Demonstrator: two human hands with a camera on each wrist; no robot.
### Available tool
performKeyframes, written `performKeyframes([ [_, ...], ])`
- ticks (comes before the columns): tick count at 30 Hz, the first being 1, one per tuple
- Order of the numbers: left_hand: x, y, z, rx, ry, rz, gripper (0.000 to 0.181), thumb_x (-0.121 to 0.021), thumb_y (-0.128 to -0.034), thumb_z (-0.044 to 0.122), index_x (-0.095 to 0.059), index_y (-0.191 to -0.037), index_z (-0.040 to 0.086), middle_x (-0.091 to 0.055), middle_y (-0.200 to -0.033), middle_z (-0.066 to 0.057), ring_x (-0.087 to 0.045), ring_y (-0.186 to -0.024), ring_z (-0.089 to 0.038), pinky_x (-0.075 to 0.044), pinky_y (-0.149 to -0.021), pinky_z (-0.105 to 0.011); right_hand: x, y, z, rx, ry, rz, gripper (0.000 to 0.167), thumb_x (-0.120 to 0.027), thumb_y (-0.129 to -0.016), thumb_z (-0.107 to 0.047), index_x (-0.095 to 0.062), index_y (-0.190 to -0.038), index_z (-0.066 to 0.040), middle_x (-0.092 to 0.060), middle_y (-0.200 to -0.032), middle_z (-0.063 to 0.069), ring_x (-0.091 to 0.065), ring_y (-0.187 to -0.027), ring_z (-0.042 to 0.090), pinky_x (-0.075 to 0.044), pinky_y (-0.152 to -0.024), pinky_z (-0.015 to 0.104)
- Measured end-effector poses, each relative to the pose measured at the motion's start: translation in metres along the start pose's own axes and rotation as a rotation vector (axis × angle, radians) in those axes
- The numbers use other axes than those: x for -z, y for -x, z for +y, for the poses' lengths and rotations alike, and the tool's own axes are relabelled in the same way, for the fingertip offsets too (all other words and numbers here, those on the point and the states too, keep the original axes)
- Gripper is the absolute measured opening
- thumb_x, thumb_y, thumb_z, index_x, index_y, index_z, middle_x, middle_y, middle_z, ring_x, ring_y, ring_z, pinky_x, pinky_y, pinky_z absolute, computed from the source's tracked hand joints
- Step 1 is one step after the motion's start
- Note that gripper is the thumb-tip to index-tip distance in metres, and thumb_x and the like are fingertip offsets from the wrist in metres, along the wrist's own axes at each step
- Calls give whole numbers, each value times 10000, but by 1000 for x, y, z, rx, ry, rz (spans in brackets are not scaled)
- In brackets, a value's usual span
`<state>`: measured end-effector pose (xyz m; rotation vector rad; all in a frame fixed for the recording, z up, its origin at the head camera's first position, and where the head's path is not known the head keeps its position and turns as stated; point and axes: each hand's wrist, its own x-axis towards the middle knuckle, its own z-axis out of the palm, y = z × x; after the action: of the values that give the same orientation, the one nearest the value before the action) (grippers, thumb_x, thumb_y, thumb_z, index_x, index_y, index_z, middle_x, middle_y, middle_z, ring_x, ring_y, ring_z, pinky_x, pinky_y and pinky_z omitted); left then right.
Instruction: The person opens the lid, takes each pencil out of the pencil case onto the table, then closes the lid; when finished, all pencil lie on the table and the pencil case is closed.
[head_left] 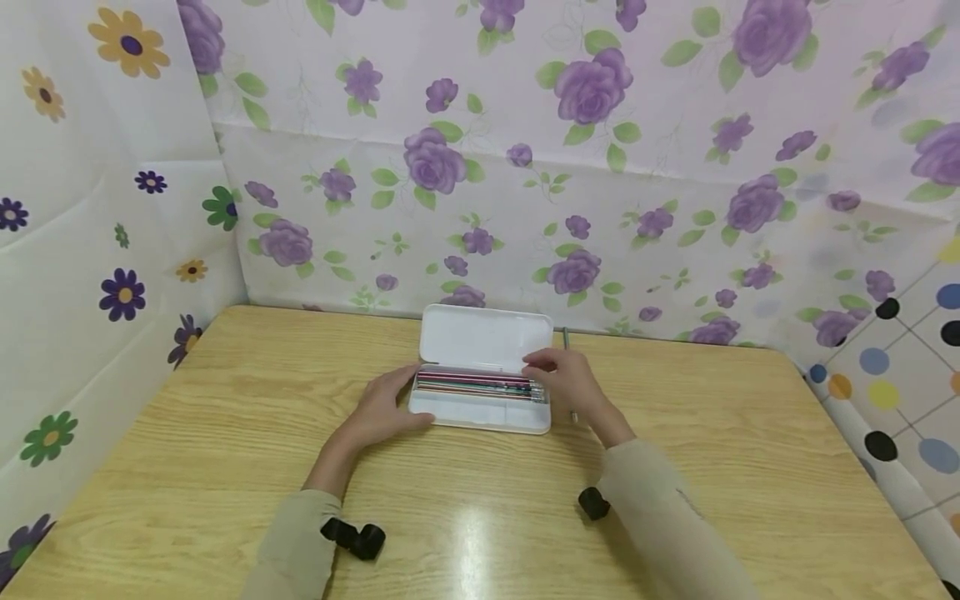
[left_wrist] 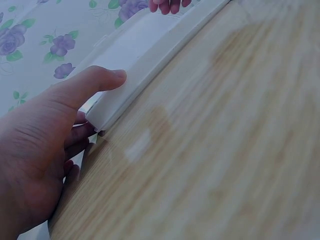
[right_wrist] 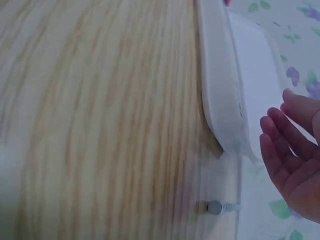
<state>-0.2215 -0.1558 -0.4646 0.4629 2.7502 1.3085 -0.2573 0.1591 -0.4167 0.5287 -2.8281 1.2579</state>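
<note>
Beige sleeve [head_left: 288, 546] leads to the left hand [head_left: 381, 410], which grips the left end of the white pencil case [head_left: 461, 408], thumb over the front rim. The case lies on the wooden table [head_left: 450, 504], lid [head_left: 483, 335] raised; pencils [head_left: 472, 385] lie in its rear compartment. Above the right end, the right hand [head_left: 576, 383] holds nothing, fingers loosely bent, grip narrow. One loose pencil [head_left: 566, 339] lies just beside the case, partly hidden.
</note>
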Motion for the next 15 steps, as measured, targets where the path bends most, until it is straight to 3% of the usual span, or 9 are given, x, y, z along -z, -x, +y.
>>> performKeyframes([
  [8,1,1,-2,4,-11,3,907,-790,-775,384,-345,-1504,76,-329,-1525,-161,-245,-1395,-391,-150,-1108,-598,-20,-13,-16,53,18,-118,196,-701,-890,-93,-731,-1067,-15,-711,-1022,75,-660,-932,211,-552,-762,316],
  [15,0,1,0,11,-7,0,924,-792,-772,387,-332,-1508,68,-325,-1526,-160,-240,-1397,-392,-151,-1114,-588,-31,-19,-18,80,41,-145,151,-713,-866,-39,-747,-1011,-12,-722,-958,61,-663,-914,197,-541,-805,313],
])
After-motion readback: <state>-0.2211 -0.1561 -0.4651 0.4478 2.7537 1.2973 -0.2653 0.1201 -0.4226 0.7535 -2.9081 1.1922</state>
